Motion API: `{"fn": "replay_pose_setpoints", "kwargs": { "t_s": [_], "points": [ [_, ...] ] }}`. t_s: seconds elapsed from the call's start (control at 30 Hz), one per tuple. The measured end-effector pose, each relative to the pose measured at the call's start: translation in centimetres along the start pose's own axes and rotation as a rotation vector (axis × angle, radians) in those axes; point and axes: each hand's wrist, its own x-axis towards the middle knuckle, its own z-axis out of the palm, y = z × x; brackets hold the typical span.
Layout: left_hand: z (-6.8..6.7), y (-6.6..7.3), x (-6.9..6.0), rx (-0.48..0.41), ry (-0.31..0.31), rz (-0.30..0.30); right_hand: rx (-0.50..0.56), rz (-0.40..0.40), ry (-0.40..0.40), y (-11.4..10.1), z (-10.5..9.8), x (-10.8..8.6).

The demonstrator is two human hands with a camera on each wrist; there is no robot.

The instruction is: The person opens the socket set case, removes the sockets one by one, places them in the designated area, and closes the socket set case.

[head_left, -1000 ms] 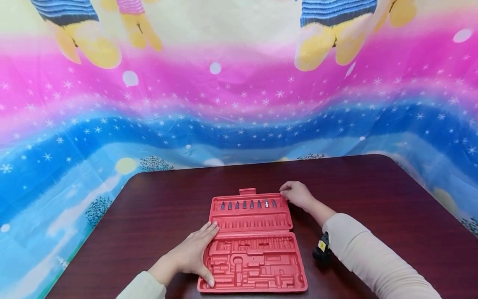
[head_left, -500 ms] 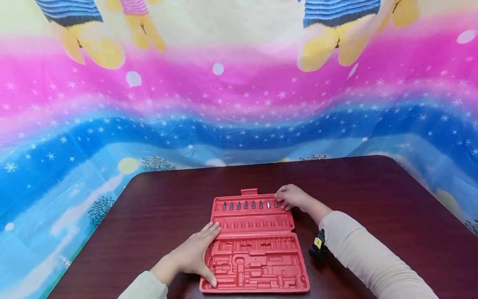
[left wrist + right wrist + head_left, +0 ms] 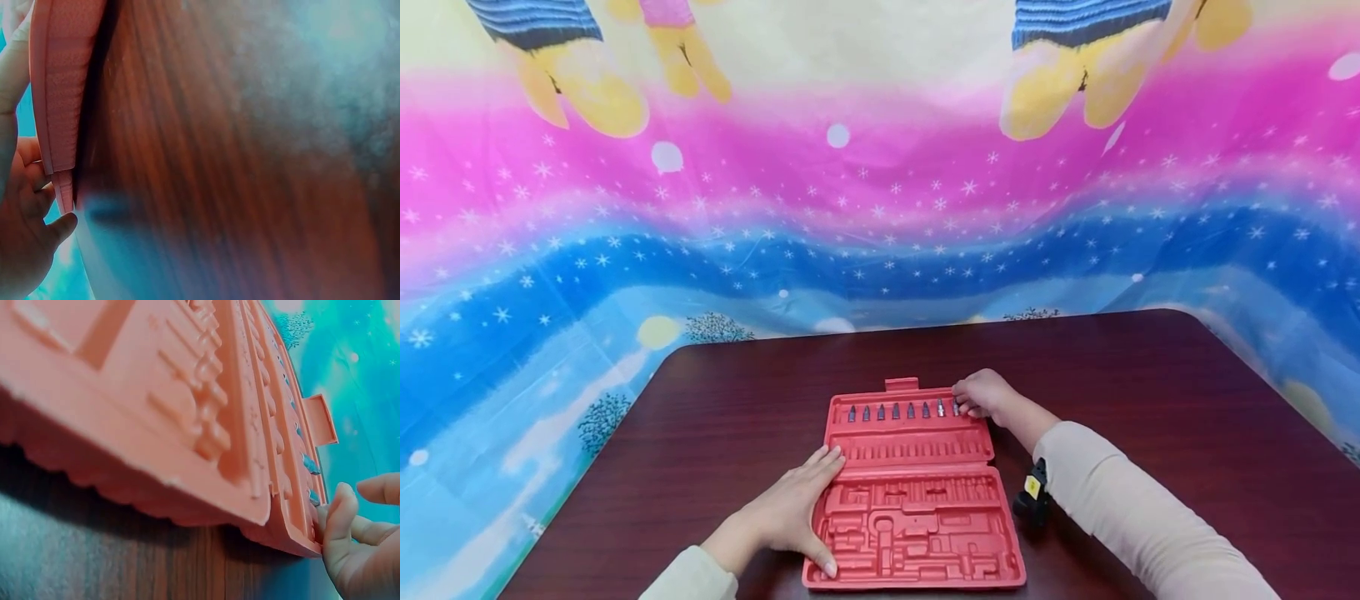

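The red case (image 3: pixel 917 472) lies unfolded on the dark counter (image 3: pixel 737 417), its big molded half nearest; the left hand (image 3: pixel 790 507) rests on its left side, thumb at the near corner, its grip loose with fingers straight; a black gadget (image 3: pixel 1028 506) sits by the right sleeve (image 3: pixel 1120 492); farther off, small bits (image 3: pixel 896 411) stand in a row; the right hand (image 3: pixel 988 395) touches the row's right end, but I can't tell if its grip pinches anything; behind hangs a bright cloth (image 3: pixel 880 217).
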Motion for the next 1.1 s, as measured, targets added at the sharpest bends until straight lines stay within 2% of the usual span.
{"fn": "replay_pose_setpoints", "kwargs": {
  "t_s": [0.13, 0.47, 0.73, 1.1],
  "points": [
    [0.1, 0.0, 0.0, -0.002, 0.004, 0.0, 0.033, 0.008, 0.024, -0.1, 0.1, 0.0],
    [0.1, 0.1, 0.0, 0.023, 0.003, -0.003, -0.038, -0.003, -0.014, -0.3, 0.1, 0.1],
    [0.1, 0.2, -0.1, 0.021, -0.007, -0.004, -0.083, -0.06, -0.034, 0.6, 0.0, 0.5],
    [0.1, 0.1, 0.0, -0.004, -0.004, -0.012, -0.16, -0.19, -0.078, 1.8, -0.2, 0.9]
  ]
}}
